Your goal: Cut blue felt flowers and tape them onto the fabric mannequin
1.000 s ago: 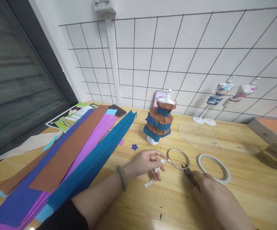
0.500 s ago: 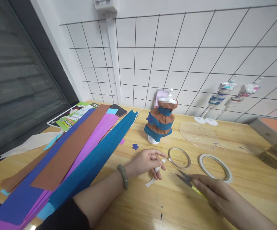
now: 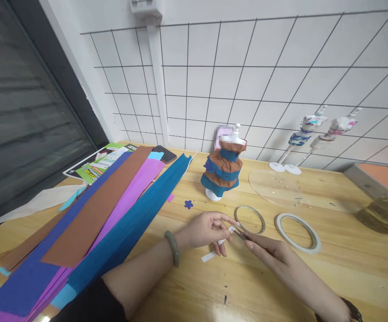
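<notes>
Near the middle of the wooden table, my left hand [image 3: 210,230] pinches a strip of white tape [image 3: 208,256], whose loose end hangs below the fingers. My right hand [image 3: 264,248] holds scissors [image 3: 239,232], their blades at the tape beside my left fingertips; most of the handle is hidden in the hand. Just behind the hands lies a thin tape roll [image 3: 264,223], and a wider white tape roll [image 3: 280,229] is to its right. A small dress form in a brown and teal ruffled dress [image 3: 225,167] stands farther back.
Long crepe paper sheets [image 3: 90,214] cover the left side, with a phone [image 3: 167,154] behind them. A dark blue paper flower [image 3: 188,204] lies near the dress form. Two more small forms [image 3: 306,129] stand at the back right, near a clear disc [image 3: 271,185] and a grey box [image 3: 364,179].
My right hand has moved left with the scissors, bringing the blades from beside the thin roll to the tape at my left fingers. The view has shifted slightly.
</notes>
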`<state>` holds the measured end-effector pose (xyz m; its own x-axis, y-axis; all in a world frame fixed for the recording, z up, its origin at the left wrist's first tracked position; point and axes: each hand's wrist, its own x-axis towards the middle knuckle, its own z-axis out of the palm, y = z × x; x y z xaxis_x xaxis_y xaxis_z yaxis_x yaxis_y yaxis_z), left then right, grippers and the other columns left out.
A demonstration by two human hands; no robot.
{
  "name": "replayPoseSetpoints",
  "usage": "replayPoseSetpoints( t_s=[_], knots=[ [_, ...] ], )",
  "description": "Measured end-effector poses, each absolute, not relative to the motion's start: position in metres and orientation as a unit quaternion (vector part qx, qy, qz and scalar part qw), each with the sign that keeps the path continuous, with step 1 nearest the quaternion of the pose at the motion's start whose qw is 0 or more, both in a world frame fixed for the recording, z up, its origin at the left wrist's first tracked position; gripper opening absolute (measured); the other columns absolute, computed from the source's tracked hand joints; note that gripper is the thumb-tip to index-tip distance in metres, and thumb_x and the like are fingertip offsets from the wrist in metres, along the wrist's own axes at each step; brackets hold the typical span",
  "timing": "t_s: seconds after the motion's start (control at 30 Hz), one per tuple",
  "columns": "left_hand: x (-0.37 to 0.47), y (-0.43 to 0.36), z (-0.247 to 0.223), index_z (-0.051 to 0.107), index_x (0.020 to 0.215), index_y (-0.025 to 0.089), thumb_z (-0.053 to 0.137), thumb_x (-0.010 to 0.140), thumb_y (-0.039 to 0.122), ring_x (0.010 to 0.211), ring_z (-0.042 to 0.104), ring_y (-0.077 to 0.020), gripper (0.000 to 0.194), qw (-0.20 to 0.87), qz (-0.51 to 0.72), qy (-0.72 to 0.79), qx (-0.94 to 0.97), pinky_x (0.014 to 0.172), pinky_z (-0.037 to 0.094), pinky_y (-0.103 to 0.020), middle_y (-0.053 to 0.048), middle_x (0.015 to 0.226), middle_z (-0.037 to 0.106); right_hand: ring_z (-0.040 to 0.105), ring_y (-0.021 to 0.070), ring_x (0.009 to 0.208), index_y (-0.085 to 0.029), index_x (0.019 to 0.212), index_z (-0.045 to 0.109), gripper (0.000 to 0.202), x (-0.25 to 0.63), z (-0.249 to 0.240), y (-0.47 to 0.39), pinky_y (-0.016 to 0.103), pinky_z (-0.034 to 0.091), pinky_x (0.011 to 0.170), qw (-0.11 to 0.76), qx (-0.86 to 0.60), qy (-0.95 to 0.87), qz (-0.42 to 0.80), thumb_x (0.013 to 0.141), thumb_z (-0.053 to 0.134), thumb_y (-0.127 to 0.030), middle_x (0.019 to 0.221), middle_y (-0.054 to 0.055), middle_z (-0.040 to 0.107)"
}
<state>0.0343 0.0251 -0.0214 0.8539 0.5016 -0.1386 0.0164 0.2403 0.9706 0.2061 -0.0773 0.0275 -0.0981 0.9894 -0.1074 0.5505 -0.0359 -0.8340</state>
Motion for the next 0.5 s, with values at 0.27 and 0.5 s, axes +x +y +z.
replayPoseSetpoints(
  t_s=[0.27,0.5],
  knots=[
    [0.034,0.024,-0.023,0.054,0.110,0.018,0.056,0.076,0.032,0.048,0.061,-0.0107,0.036,0.759,0.135,0.202,0.604,0.044,0.048,-0.018,-0.002,0.074,0.060,0.051,0.0242,0.114,-0.024,0.123,0.054,0.040,0.199,0.024,-0.076,0.035,0.043,0.093,0.263,-0.624,-0.651,0.344,0.087,0.044,-0.039,0.122,0.004,0.059],
    [0.033,0.025,-0.022,0.053,0.111,0.019,0.057,0.075,0.030,0.048,0.061,-0.0117,0.037,0.767,0.136,0.195,0.596,0.043,0.048,-0.020,-0.002,0.077,0.060,0.058,0.0220,0.105,-0.025,0.120,0.056,0.037,0.194,0.029,-0.077,0.029,0.047,0.086,0.258,-0.626,-0.674,0.294,0.088,0.041,-0.038,0.117,0.004,0.062]
  ],
)
